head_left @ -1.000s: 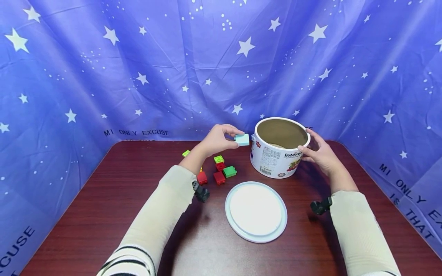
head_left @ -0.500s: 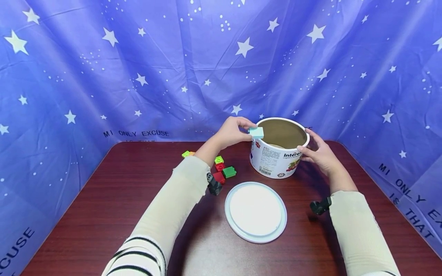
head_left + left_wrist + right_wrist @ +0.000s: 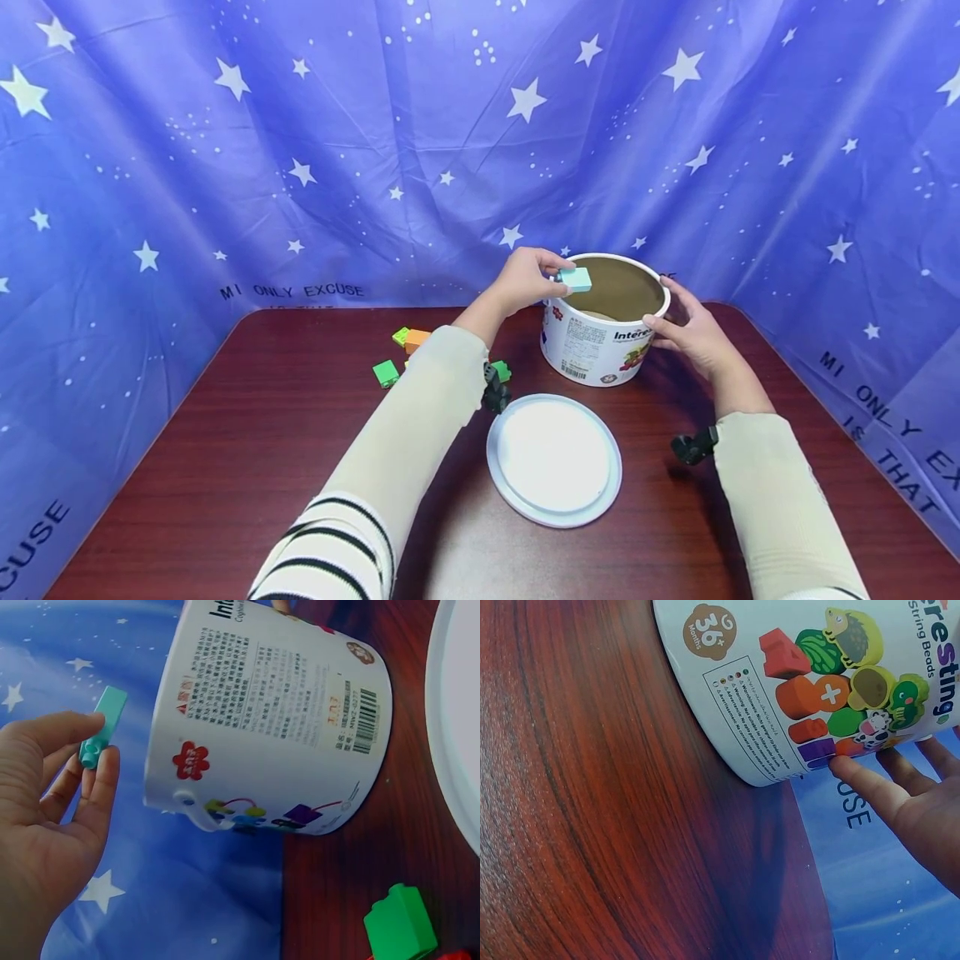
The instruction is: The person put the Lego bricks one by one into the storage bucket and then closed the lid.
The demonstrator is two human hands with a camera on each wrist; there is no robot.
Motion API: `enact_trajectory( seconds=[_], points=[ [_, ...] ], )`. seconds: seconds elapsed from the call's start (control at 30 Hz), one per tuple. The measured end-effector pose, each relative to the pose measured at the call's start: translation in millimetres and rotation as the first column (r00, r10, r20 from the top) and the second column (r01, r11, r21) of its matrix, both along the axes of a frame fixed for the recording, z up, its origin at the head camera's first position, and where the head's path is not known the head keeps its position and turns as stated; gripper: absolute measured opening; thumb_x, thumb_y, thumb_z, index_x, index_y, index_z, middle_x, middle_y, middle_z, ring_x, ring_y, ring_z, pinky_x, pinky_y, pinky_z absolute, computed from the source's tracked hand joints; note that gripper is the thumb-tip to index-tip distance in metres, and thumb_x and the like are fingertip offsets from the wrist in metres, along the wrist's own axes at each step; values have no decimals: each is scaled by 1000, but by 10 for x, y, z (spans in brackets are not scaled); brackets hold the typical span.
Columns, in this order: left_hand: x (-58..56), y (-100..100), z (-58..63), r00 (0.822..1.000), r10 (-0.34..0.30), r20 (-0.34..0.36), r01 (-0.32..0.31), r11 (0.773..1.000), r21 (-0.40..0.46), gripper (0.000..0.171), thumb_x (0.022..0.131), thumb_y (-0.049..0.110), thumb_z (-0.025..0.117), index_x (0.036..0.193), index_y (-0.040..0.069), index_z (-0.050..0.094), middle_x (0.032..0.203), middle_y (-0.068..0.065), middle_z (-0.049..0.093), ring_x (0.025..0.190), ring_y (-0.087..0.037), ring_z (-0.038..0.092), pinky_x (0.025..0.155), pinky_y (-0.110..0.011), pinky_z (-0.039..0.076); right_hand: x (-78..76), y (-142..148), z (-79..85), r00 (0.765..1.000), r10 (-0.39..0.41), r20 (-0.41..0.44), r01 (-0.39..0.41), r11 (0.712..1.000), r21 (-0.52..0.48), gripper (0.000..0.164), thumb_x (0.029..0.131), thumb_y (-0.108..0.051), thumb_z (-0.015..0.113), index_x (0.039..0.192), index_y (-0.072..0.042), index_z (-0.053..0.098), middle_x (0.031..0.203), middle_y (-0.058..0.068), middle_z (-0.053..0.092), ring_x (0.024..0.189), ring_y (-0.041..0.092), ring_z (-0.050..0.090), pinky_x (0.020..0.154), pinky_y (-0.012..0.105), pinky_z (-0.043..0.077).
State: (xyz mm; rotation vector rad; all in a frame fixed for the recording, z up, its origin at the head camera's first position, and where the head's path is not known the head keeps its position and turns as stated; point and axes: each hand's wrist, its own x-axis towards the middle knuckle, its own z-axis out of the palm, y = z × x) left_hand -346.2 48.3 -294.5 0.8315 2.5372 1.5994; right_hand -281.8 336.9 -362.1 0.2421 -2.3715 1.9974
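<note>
My left hand (image 3: 525, 277) pinches a pale turquoise building block (image 3: 576, 279) between thumb and fingers. In the head view the block overlaps the left side of the mouth of a white bucket (image 3: 581, 346) with printed pictures of toys. The left wrist view shows the studded end of the block (image 3: 109, 716) toward the palm. On the bucket's right side, my right hand (image 3: 696, 329) grips it near the rim, thumb in front. In the right wrist view its fingers (image 3: 870, 787) lie against the bucket's printed wall. The bucket's floor is mostly hidden.
A round white lid (image 3: 553, 454) lies on the dark red table (image 3: 225, 467) in front of the bucket. Left of it are an orange block (image 3: 417, 341), a green block (image 3: 386, 373) and others partly behind my left sleeve. A blue starry curtain (image 3: 337, 167) hangs behind.
My left hand has carried the turquoise block rightward, from beside the bucket to over its left rim. The left sleeve now covers the red blocks. Right hand and bucket stay put.
</note>
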Motion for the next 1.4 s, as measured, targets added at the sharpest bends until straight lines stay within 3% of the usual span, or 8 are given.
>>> enact_trajectory(
  seconds=[0.13, 0.47, 0.9, 1.13, 1.4],
  points=[
    [-4, 95, -31, 999, 30, -37, -30, 1000, 2, 37, 77, 2, 81, 113, 5, 73, 105, -8, 69, 98, -20, 60, 76, -21, 50, 1, -2, 14, 1000, -4, 3, 4, 1000, 2, 83, 94, -11, 62, 158, -17, 9, 156, 29, 14, 117, 14, 43, 76, 25, 56],
    [10, 133, -93, 999, 43, -22, -41, 998, 50, 38, 76, 7, 83, 114, 7, 73, 113, -14, 70, 109, -20, 63, 91, -28, 50, -7, -3, -4, 1000, 4, -5, -4, 1000, -19, 83, 94, -11, 63, 158, -15, 9, 154, 33, 15, 109, 7, 47, 76, 25, 56],
    [37, -169, -61, 998, 36, 52, -41, 994, 104, 41, 75, 11, 85, 114, 9, 73, 116, -10, 68, 108, -17, 61, 82, -26, 54, -18, -5, -25, 1000, 2, -3, -2, 1000, -29, 83, 94, -10, 62, 158, -15, 9, 153, 32, 15, 108, 7, 48, 75, 25, 56],
    [70, -356, -153, 1000, 24, 19, -26, 991, 129, 45, 74, 9, 85, 116, 5, 71, 118, -8, 68, 110, -20, 62, 86, -30, 54, -32, -3, -34, 1000, 8, -5, -8, 1000, -18, 83, 95, -10, 62, 158, -15, 8, 153, 31, 16, 107, 5, 49, 75, 26, 56],
    [175, -594, -191, 1000, -4, -17, 7, 985, 172, 42, 76, 10, 84, 116, 8, 72, 118, -6, 67, 114, -28, 60, 88, -33, 53, -16, -8, -20, 1000, -4, -10, 3, 1000, -28, 83, 94, -10, 62, 158, -16, 10, 150, 34, 18, 104, 5, 50, 75, 28, 57]
  ],
)
